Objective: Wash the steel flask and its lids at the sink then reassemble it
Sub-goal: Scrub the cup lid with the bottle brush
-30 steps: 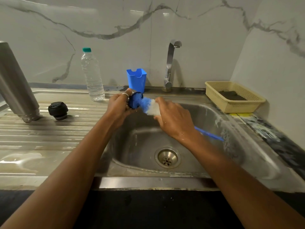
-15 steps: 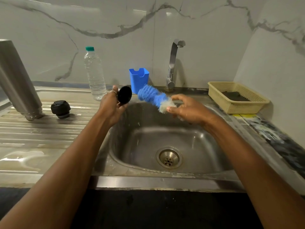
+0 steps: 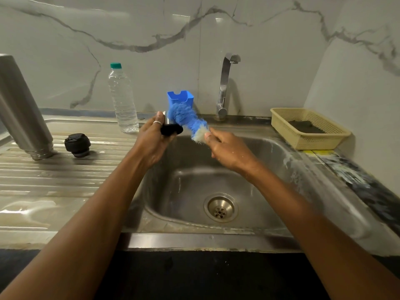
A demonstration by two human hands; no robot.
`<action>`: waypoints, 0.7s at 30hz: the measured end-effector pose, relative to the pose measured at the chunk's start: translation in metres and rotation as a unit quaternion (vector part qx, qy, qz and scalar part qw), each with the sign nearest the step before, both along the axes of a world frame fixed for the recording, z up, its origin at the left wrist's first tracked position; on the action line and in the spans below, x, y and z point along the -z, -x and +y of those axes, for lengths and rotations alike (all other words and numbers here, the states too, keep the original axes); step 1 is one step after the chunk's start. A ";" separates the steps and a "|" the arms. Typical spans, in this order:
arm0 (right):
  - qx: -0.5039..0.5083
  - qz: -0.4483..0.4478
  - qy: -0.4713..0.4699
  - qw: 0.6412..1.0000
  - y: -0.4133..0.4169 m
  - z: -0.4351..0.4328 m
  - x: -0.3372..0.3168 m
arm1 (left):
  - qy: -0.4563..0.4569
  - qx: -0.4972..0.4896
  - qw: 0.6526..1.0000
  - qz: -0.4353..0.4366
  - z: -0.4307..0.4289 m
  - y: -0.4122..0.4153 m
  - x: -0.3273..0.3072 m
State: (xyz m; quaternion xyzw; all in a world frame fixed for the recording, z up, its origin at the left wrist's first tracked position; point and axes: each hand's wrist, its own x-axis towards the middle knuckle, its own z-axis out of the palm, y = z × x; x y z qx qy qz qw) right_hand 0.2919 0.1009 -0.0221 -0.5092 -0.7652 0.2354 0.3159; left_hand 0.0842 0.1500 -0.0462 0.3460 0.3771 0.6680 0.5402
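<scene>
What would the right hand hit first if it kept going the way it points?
Probably the lid in the left hand: the right hand aims its blue brush there. Depth is unclear.

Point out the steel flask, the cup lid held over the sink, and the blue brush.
steel flask (image 3: pixel 23 109), head view, on its brushed side wall.
cup lid (image 3: pixel 171 129), head view, on its black end.
blue brush (image 3: pixel 184 119), head view, on its blue bristles.

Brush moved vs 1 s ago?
Yes. The brush has swung up: its bristles now overlap the base of the blue holder, where earlier they sat below it.
</scene>
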 end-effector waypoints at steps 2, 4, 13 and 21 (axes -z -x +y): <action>-0.022 -0.022 -0.015 0.999 0.008 -0.007 0.003 | -0.005 -0.002 1.000 0.005 0.000 0.001 0.002; -0.031 -0.021 -0.011 0.999 0.013 -0.006 0.005 | -0.002 -0.002 1.000 -0.018 0.000 0.002 0.001; 0.019 -0.027 -0.045 0.998 0.011 0.005 0.013 | 0.035 -0.003 0.996 -0.087 0.002 0.000 -0.002; 0.020 -0.022 -0.041 0.999 0.012 0.005 0.016 | 0.043 0.026 0.994 -0.102 0.006 0.001 -0.002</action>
